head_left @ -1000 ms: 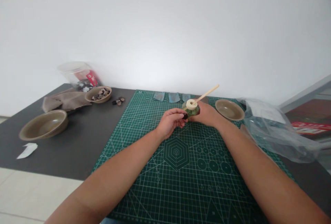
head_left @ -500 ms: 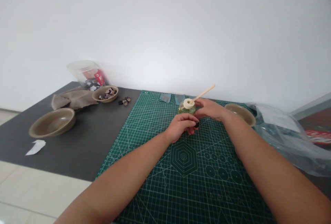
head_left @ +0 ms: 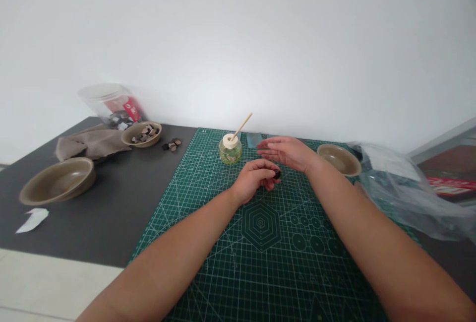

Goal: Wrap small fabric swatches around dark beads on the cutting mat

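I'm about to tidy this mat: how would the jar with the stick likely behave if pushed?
The squat, broad jar would probably slide rather than tip. Its clear body looks like glass or hard plastic, so likely stiff and perhaps breakable. The thin stick leans out of the pale lid, so it might swing or rattle.

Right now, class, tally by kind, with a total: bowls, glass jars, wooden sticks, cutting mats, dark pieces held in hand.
Bowls: 3 (front left bowl, bowl of pieces, right bowl)
Glass jar: 1
Wooden stick: 1
Cutting mat: 1
Dark piece in the left hand: 1
Total: 7
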Tool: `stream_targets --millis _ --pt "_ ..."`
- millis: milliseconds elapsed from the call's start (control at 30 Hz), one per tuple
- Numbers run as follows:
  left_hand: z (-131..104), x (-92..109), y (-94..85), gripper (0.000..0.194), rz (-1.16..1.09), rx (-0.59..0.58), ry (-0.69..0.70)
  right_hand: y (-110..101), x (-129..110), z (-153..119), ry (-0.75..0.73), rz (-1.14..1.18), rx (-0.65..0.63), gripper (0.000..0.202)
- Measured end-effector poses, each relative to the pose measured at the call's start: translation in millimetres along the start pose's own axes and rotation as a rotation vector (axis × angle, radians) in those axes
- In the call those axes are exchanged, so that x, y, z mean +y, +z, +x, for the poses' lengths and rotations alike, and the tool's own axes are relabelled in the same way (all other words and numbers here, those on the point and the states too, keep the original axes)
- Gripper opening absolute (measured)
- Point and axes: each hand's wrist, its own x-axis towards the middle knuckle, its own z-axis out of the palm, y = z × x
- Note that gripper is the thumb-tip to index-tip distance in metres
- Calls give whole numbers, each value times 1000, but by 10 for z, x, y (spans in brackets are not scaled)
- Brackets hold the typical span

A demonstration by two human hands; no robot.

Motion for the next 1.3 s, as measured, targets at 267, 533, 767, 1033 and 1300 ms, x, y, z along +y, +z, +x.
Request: stream_targets --millis 267,533,767,1033,1300 --pt "10 2 0 18 -15 -1 18 -494 -225 -915 -109 -523 485 21" --pt "18 31 8 16 -58 34 23 -614 63 -915 -229 -966 711 16" --pt "46 28 -16 17 -86 37 12 -373 372 -753 -455 -1161 584 20" --pt "59 42 -13 16 -99 40 10 -425 343 -794 -453 -1162 599 19" --pt "59 35 -23 16 -126 49 -4 -589 132 -1061 -186 -1370 381 21"
